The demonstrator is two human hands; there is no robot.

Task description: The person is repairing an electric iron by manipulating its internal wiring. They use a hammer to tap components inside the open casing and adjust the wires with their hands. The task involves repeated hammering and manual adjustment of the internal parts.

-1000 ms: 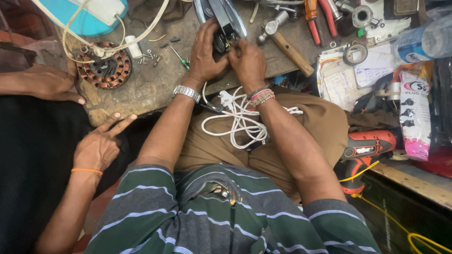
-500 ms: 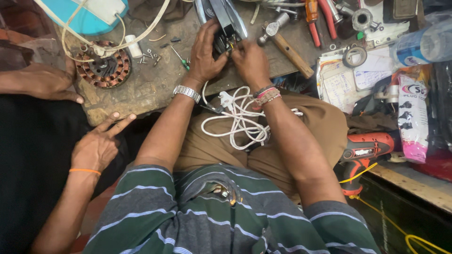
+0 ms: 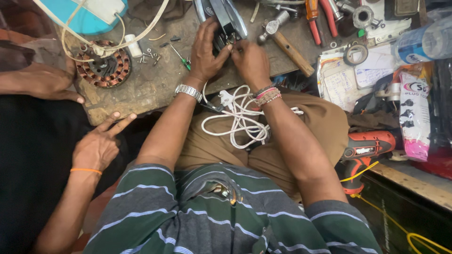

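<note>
From the head camera, both hands meet on an upturned clothes iron (image 3: 225, 21) lying on the worn workbench (image 3: 155, 87). The left hand (image 3: 205, 54) grips the iron's dark rear end, fingers curled round it; the right hand (image 3: 252, 61) is bunched narrow just beside it, fingertips pinching at the same spot — what they pinch is too small to tell. Below both wrists, a coiled white cord (image 3: 238, 120) with its plug rests on the person's lap. Just right of the right hand lies a hammer (image 3: 287, 40). Well left of the left hand sits a copper-wound motor stator (image 3: 104, 66), and nearer it a small screwdriver (image 3: 181, 56). Another person's hand (image 3: 99, 146) rests lower left — two fingers on the bench edge.
</note>
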